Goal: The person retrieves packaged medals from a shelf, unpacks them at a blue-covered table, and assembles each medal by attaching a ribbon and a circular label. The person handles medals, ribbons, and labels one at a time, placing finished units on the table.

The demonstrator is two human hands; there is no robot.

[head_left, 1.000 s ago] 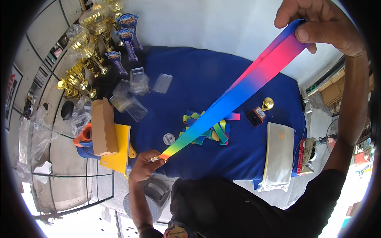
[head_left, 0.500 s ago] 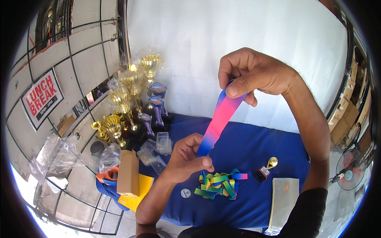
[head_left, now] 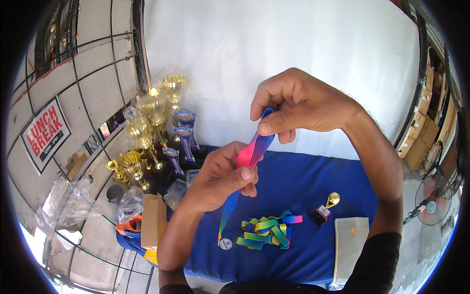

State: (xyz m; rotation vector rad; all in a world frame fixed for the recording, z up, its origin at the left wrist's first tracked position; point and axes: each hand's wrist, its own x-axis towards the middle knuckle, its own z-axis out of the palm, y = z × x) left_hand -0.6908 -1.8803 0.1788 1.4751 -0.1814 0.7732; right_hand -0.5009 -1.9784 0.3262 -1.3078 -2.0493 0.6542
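A medal ribbon (head_left: 249, 152), blue and pink up here and blending to green lower down, is stretched between my two hands above the table. My right hand (head_left: 306, 105) pinches its folded upper end between thumb and fingers. Lower and to the left, my left hand (head_left: 218, 176) closes around the ribbon's middle. From there the strip hangs to a round silver-coloured medal (head_left: 225, 243) at the blue cloth. Beside that medal lies a tangled heap of ribbons (head_left: 267, 232) in green, yellow, blue and pink, with some gold-coloured discs partly visible among them.
Several gold trophy cups (head_left: 139, 130), some wrapped in plastic, crowd the back left. A cardboard box (head_left: 153, 220) stands at the left edge of the blue-covered table (head_left: 303, 181). On the right are a small trophy (head_left: 320, 213), clear plastic sleeves (head_left: 350, 250) and a fan (head_left: 433, 200).
My right hand has come down and left, and my left hand has risen along the ribbon. The stretch between them is shorter, and the ribbon's lower part now shows down to the medal.
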